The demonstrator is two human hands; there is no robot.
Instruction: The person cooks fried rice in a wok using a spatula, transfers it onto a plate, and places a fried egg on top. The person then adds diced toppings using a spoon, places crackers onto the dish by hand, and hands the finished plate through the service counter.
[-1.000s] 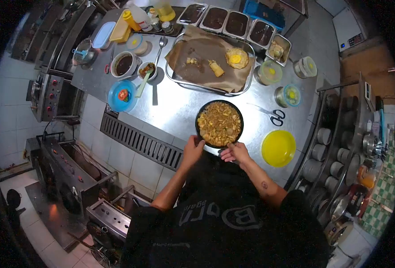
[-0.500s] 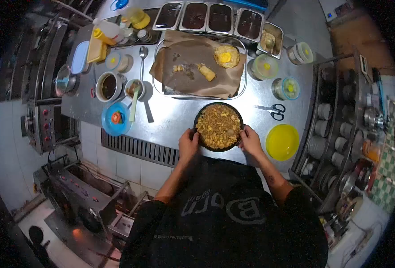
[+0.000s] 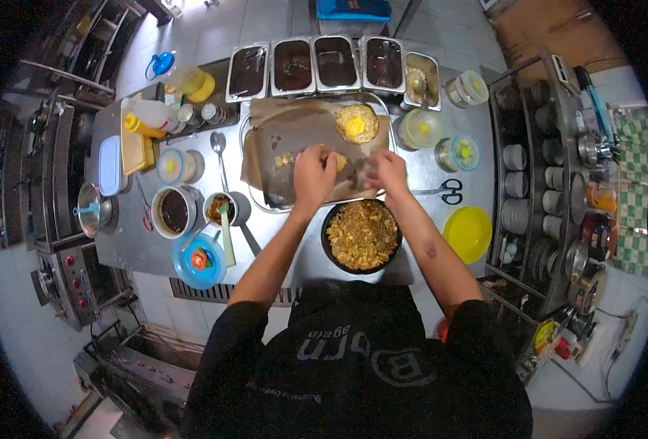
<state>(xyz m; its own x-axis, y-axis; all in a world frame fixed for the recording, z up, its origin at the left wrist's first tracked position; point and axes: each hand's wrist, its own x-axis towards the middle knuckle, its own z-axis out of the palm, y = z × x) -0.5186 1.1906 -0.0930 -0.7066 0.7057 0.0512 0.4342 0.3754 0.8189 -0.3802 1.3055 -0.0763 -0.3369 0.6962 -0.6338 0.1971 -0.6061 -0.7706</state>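
Observation:
My left hand point(image 3: 315, 179) reaches over the brown paper point(image 3: 269, 135) in the wire-rimmed tray, its fingers bent and closed around a golden piece of fried food point(image 3: 341, 162) that partly shows beside them. To its right is my right hand point(image 3: 386, 175), at the tray's right front edge, with fingertips smeared by motion. A fried egg point(image 3: 357, 124) lies on the paper behind my hands. Small golden crumbs point(image 3: 284, 159) lie left of my left hand. Below my hands a black round dish point(image 3: 396, 254) holds brown fried rice point(image 3: 360, 234); neither hand touches it.
Scissors point(image 3: 451, 192) and a yellow plate point(image 3: 467, 234) lie at right. At left stand a blue plate with tomato point(image 3: 200, 257), a bowl of dark sauce point(image 3: 173, 211) and a small cup with a green-handled utensil point(image 3: 227, 238). Steel containers point(image 3: 292, 66) line the back.
Both hands have let go of the black dish and moved forward to the tray. The golden piece of fried food is now at my left fingers. The view has shifted.

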